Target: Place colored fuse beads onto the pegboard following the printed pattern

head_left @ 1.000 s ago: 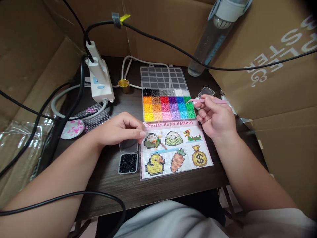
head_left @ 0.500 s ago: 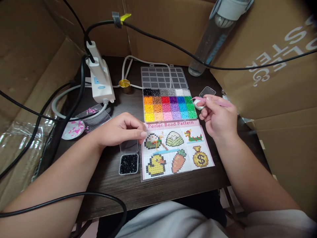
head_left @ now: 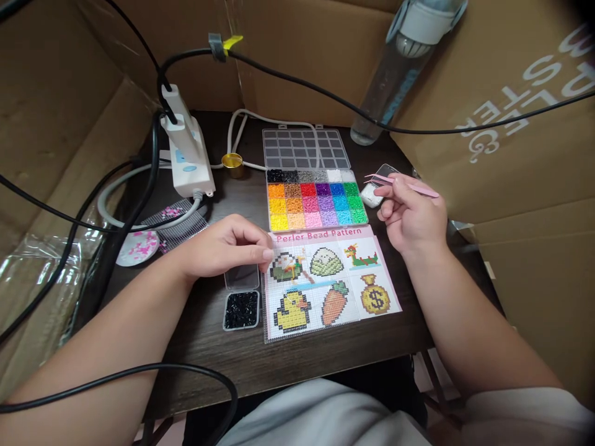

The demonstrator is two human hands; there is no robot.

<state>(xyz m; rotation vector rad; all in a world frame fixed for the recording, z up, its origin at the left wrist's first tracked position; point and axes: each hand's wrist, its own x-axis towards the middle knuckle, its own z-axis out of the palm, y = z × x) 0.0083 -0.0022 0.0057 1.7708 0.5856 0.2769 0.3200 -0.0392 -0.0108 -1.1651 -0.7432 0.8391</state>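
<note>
My right hand [head_left: 416,214] holds pink tweezers [head_left: 404,181], their slightly parted tips pointing left beside the bead box. Nothing is visible between the tips. My left hand [head_left: 232,244] rests with thumb and forefinger closed at the left edge of a clear pegboard [head_left: 266,334]; whether it grips the edge is hidden. Under the pegboard lies a Perler bead pattern sheet [head_left: 351,244] with a duck, a carrot, a money bag and other pictures. Behind it stands the open bead box [head_left: 313,230], sorted by colour. A small box of black beads [head_left: 242,310] sits below my left hand.
A white power strip [head_left: 190,164] with plugs and cables stands at the left. Near it are a gold cup [head_left: 232,165] and a white dish [head_left: 121,253] with pink pieces. A white case [head_left: 372,196] and a bottle [head_left: 385,87] are on the right. Cardboard walls [head_left: 297,80] surround the table.
My right hand has drawn the tweezers back from the green beads, slightly to the right, and the tips now show apart. My left hand keeps its place by the pegboard. The view has shifted slightly.
</note>
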